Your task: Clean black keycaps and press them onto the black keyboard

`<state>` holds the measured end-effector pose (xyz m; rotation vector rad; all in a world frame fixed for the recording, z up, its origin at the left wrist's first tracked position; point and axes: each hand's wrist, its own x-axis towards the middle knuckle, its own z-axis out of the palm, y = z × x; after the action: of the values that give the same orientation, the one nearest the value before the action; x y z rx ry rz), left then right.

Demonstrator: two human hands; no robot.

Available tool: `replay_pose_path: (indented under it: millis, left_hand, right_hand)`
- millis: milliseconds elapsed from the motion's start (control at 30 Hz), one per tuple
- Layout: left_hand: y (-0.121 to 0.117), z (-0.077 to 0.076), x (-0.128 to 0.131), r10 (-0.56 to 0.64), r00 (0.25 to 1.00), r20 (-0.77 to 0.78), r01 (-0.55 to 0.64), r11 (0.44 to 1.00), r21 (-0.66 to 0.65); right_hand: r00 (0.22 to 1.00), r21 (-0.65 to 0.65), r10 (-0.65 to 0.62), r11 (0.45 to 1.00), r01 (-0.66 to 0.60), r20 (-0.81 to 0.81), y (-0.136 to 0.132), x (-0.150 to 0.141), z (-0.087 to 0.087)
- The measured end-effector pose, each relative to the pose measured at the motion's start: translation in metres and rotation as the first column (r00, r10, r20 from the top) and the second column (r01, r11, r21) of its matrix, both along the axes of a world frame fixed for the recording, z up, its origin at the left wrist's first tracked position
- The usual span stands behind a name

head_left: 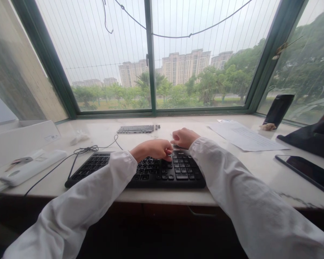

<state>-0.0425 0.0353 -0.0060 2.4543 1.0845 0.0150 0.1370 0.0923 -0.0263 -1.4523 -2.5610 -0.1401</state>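
On the sill desk, a white remote (32, 168) lies far left, then the black keyboard (140, 171) under the left hand (153, 149), fingers curled onto its keys, the right hand (185, 137) loosely closed at its far edge

Keyboard (140, 171): middle keys are covered by the left hand (153, 149) and its sleeve.
Right hand (184, 137): fingertips are curled under and cannot be seen.
Key legends: too small to be read.
Tablet (307, 172): cut off by the right edge.
Dark stand (313, 138): cut off by the right edge.
Paper (245, 136): print cannot be read.
White box (18, 138): label too small to be read.
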Motion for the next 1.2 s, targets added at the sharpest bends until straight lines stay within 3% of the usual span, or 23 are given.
replay_pose_path:
  millis: [167,333,433,567,767,867,933,1100,1200]
  left_hand:
    - [-0.002,-0.005,0.0,0.026,1.0,0.016,-0.026,1.0,0.004]
    - [0.004,-0.003,-0.007,0.004,0.999,0.041,0.001,0.993,-0.116]
    - [0.012,0.0,-0.019,0.075,0.986,0.149,-0.048,0.983,-0.177]
    - [0.027,0.005,-0.041,0.329,0.88,0.342,-0.332,0.942,-0.051]
    - [0.035,0.014,-0.063,0.519,0.812,0.268,-0.577,0.783,0.232]
    - [0.038,0.014,-0.069,0.56,0.791,0.247,-0.611,0.706,0.357]
    - [0.041,0.012,-0.072,0.571,0.792,0.213,-0.606,0.698,0.381]
    - [0.047,0.008,-0.077,0.581,0.796,0.169,-0.596,0.702,0.39]
    - [0.047,0.008,-0.077,0.583,0.795,0.166,-0.597,0.704,0.385]
  right_hand:
    - [1.0,0.001,0.005,1.0,-0.005,0.011,0.003,0.0,-0.003]
    - [1.0,0.006,0.022,1.0,-0.022,0.006,0.002,0.0,-0.003]
    - [1.0,0.006,0.012,1.0,-0.012,-0.016,0.001,0.002,-0.002]
    - [0.995,-0.011,0.013,1.0,-0.014,-0.104,-0.001,0.009,0.006]
    - [0.935,-0.121,0.201,0.962,-0.245,-0.293,-0.015,0.0,0.016]
    - [0.915,-0.292,0.308,0.878,-0.379,-0.262,-0.023,-0.012,0.01]
    - [0.92,-0.408,0.318,0.827,-0.387,-0.229,-0.025,-0.017,0.005]
    - [0.891,-0.407,0.309,0.805,-0.432,-0.333,-0.027,-0.015,0.005]
    - [0.919,-0.499,0.29,0.775,-0.389,-0.267,-0.028,-0.014,0.006]
